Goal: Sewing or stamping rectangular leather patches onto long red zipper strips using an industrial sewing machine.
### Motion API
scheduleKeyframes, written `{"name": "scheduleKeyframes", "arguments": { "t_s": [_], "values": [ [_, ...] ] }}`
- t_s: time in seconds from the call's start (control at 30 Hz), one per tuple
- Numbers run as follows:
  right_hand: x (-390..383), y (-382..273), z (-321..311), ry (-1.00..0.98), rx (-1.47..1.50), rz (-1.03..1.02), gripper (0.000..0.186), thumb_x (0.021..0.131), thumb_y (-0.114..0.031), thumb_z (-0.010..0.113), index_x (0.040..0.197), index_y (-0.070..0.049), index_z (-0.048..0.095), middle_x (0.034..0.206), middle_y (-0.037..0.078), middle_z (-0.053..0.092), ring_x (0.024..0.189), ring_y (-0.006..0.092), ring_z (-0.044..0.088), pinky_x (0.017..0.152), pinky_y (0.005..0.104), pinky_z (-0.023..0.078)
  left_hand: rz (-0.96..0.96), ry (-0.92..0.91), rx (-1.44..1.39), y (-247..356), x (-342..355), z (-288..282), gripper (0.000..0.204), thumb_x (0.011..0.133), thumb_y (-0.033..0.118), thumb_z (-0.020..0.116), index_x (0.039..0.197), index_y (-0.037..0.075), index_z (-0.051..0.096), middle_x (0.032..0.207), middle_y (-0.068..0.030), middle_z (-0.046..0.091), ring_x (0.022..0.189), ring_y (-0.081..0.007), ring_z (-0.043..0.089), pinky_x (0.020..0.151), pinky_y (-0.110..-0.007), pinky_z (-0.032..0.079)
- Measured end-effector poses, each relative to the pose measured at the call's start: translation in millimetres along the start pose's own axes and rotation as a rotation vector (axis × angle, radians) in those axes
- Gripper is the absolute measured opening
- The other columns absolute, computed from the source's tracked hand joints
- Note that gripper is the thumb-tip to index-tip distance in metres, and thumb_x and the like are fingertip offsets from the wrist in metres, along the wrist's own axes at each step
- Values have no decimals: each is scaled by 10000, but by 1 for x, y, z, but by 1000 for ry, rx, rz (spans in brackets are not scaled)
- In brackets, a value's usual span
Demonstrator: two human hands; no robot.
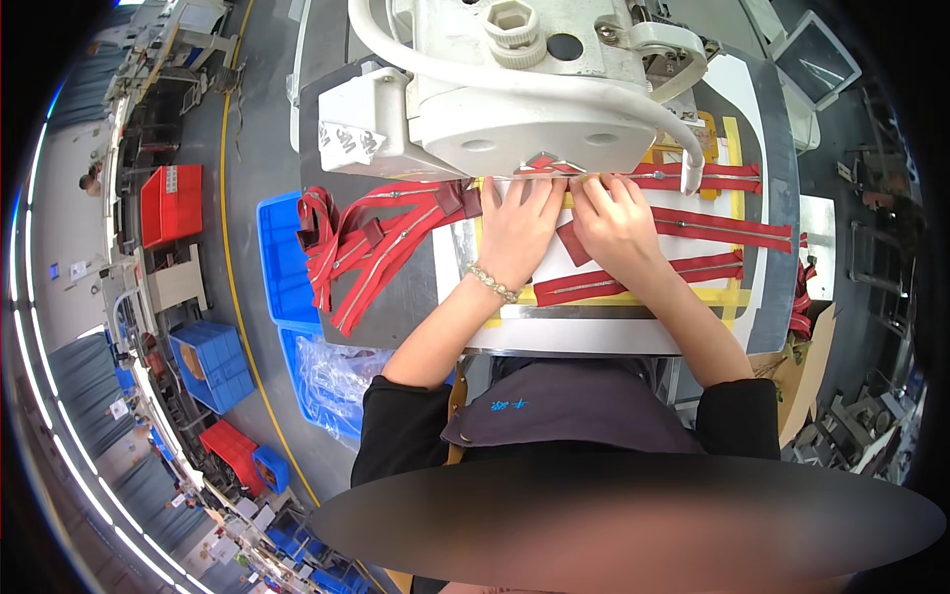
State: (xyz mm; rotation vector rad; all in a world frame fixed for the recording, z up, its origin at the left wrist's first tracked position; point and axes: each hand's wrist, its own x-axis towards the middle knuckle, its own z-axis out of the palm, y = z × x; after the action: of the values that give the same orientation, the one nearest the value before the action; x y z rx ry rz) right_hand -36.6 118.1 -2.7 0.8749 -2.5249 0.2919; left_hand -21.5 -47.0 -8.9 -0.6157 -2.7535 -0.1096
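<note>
A white sewing machine (534,124) stands over the work surface, its head hiding what lies beneath. My left hand (520,233), a beaded bracelet at its wrist, lies palm down with fingers stretched toward the machine's lower edge. Close beside it, my right hand (616,226) has its fingers bent and drawn together on a red zipper (708,178) that runs off to the right. A dark red patch (573,244) shows by the right hand. More red zippers lie nearby: one (727,228) to the right, another (584,287) nearer me, and a tangled bunch (381,243) at left.
Yellow tape (730,148) marks the white work plate. Blue bins (282,259) stand left of the table, one with clear plastic bags (341,381). A cardboard box (797,391) is at the lower right, a small screen (816,59) at the upper right.
</note>
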Motion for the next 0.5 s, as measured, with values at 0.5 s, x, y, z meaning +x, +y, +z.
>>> {"name": "scheduleKeyframes", "arguments": {
  "t_s": [0.5],
  "values": [
    [3, 2, 0, -3, 33, 11, 308, 721, -115, 611, 986, 34, 664, 915, 102, 581, 886, 257, 602, 815, 356, 492, -1, 92, 29, 0, 4, 4, 358, 831, 175, 553, 1180, 152, 628, 1139, 51, 589, 1026, -162, 538, 950, -536, 360]
  ]
}}
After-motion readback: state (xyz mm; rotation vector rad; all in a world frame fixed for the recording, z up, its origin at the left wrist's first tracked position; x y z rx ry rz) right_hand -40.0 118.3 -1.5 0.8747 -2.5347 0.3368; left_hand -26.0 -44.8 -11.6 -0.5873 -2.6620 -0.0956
